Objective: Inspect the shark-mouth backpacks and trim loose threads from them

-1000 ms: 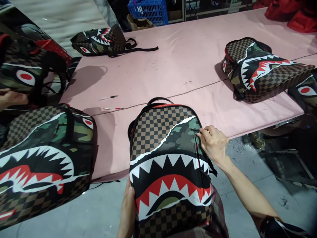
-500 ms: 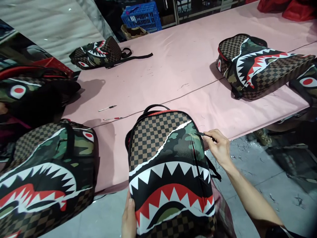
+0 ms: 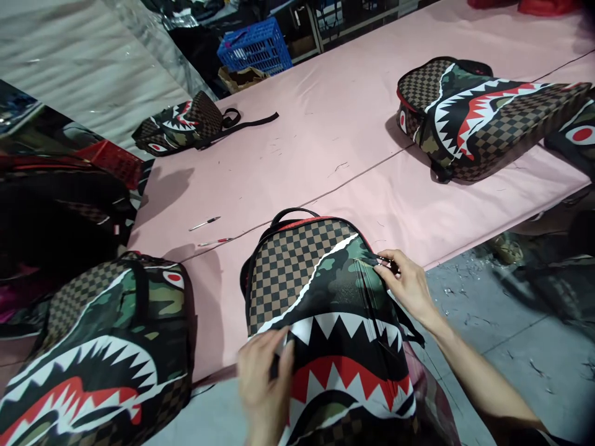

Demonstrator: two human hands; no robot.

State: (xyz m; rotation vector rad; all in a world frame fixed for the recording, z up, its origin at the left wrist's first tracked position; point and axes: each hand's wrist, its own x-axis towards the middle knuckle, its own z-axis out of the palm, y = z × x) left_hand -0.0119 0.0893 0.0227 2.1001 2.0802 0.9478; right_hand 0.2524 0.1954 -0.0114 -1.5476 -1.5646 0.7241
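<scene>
STEP: zip handling at upper right side | backpack (image 3: 325, 291): propped at near edge of pink tabletop (image 3: 325, 142), printed front up | right hand (image 3: 406, 285): pinching zipper pull (image 3: 388, 263) | left hand (image 3: 264, 384): curled on front panel, grip contents cannot be told | NEXT: moving the slider likely calls for bracing the panel.

backpack (image 3: 325, 322): brown checker top, camo band, black shark mouth print with white teeth and red gums. lies face up and tilted, top end with its black handle (image 3: 292, 214) on the edge of the pink table (image 3: 325, 124), bottom end hanging off toward the camera. a zip (image 3: 372, 297) runs down the right side of the front, zip pull (image 3: 382, 259) at its upper end.
</scene>
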